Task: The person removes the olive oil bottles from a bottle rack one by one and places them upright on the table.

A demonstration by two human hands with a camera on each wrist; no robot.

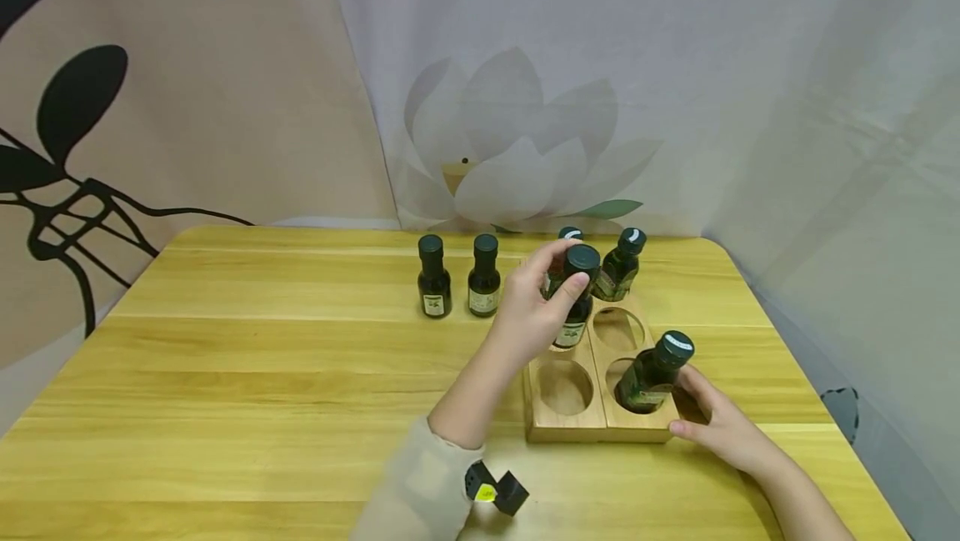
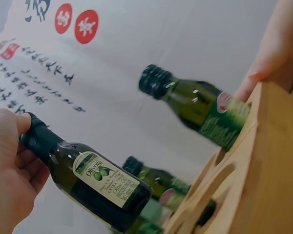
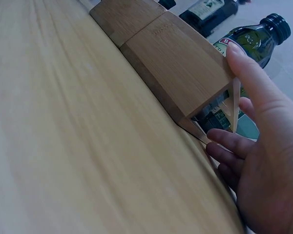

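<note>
My left hand pinches the dark cap of a small olive oil bottle with a cream label. That bottle is held over the left row of a wooden bottle rack; in the left wrist view its base is apart from the rack. My right hand holds the rack's front right corner, thumb at the front edge and fingers at the open side. Beside it, a green bottle leans in the front right hole. Two more bottles stand at the rack's back, the right one plain, the left one partly hidden behind my left hand.
Two dark bottles, one left of the other, stand upright on the wooden table, left of the rack. Round holes show in the rack, including one at the front left. A printed cloth hangs behind the table.
</note>
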